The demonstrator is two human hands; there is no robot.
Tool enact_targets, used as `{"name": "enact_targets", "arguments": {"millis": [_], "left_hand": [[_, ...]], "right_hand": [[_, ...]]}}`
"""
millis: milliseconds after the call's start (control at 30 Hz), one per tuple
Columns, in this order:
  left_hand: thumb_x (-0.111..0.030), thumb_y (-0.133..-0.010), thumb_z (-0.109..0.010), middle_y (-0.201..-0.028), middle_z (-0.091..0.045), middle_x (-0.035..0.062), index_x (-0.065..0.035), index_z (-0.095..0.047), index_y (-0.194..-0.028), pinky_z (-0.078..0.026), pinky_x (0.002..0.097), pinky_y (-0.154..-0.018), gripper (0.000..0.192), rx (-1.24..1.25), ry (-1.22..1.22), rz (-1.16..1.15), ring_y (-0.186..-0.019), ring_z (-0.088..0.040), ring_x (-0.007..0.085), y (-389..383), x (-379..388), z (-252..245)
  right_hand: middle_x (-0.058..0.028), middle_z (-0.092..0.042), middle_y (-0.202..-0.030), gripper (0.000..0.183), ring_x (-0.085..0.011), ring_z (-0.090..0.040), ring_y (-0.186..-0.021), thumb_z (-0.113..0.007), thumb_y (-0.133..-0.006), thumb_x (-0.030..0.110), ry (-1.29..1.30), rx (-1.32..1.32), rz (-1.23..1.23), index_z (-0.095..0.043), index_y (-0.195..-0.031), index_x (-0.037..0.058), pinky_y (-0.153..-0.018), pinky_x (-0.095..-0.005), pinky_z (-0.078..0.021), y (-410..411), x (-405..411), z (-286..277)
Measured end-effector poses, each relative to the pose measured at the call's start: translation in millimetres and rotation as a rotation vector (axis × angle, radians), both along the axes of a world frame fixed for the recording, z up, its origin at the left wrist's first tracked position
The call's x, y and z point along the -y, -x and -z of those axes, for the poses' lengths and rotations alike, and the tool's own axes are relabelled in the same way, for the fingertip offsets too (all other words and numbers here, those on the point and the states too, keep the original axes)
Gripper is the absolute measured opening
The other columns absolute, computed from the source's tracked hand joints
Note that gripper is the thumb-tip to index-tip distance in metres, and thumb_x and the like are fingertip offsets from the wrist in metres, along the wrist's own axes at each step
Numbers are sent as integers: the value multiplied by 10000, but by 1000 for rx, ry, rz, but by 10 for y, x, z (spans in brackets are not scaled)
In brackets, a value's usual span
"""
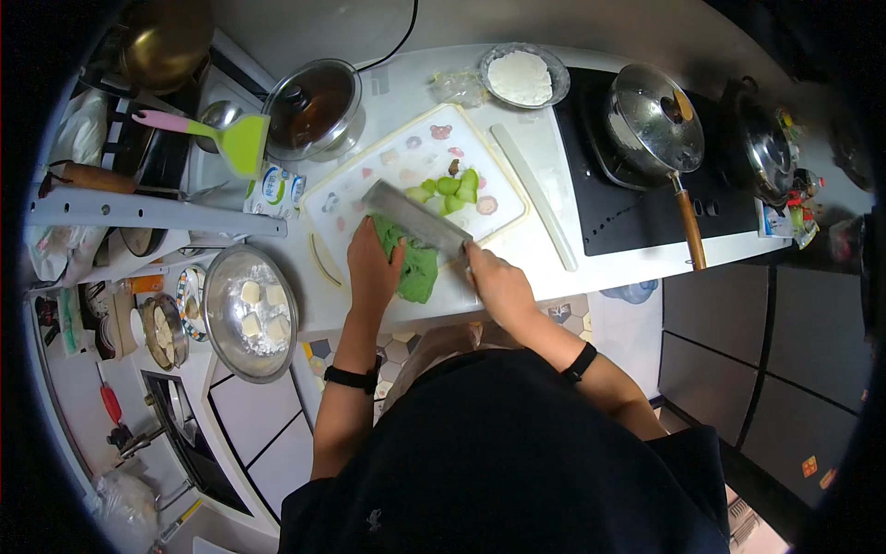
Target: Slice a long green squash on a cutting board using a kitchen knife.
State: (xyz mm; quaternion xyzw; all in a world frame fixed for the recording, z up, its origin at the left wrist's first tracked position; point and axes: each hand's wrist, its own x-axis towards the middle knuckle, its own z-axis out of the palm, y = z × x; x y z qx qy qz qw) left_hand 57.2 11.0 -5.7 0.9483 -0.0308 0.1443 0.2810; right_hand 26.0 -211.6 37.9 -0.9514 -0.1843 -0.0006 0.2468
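Observation:
My right hand [504,284] grips the handle of a cleaver [419,216], its wide blade slanting up and left above the cutting board. In my left hand [372,260] is a crumpled green cloth [418,275], pressed close against the near side of the blade. The cloth's lower end drapes over the counter edge. Under the blade lies a white cutting board [495,163] with printed animal pictures and a cream rim. Beyond the blade, cut pieces of a pale green vegetable [450,185] sit on the board, with a small brown bit [454,167] beside them.
A long pale strip [533,197] lies right of the board. Behind stand a bowl of white flour [520,77] and a lidded pot [311,111]. A lidded pan [654,121] rests on the black cooktop [609,215]. At left are a steel bowl of white blocks [232,332] and a green spatula [242,147].

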Motion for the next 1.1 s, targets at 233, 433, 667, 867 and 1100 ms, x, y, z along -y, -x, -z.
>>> {"name": "enact_targets", "arguments": {"millis": [233,433,667,867,1100], "left_hand": [[-113,-663,-720,-1185,-503,261,26,-505,-1191,-379,473,-936,587,-93,-76,205,-1062,-489,408,53,16,-52],[-217,-633,-777,-1263,-434,262,67,-449,-1233,-342,491,-958,741,-366,-129,-46,-1131,-414,425,135,156,-25],[-312,-681,-760,-1273,-423,240,100,-367,-1265,-357,501,-920,815,-115,-209,-172,-1111,-434,390,163,266,80],[-280,-712,-732,-1295,-417,215,81,-359,-1290,-322,491,-955,777,-179,-146,-247,-1132,-420,375,153,306,26],[-264,-730,-718,-1302,-418,204,68,-355,-1297,-338,480,-935,750,-241,-201,-323,-1131,-421,370,171,450,2]], "right_hand": [[-94,-558,-766,585,-211,-610,-614,-545,-744,68,213,136,-85,-408,-1306,-17,-492,-299,-516,202,-147,335],[-112,-563,-733,514,-232,-617,-572,-521,-785,67,214,146,-13,-419,-1282,-20,-471,-322,-512,92,-445,376],[-140,-592,-757,453,-261,-643,-595,-500,-824,91,193,38,19,-427,-1253,-35,-481,-341,-516,-190,-634,258],[-140,-587,-742,492,-270,-633,-557,-493,-816,65,218,115,54,-402,-1285,-51,-483,-335,-522,38,-604,355],[-186,-599,-750,475,-312,-638,-580,-491,-814,54,174,2,108,-389,-1260,-73,-488,-371,-524,73,-654,405]]}}
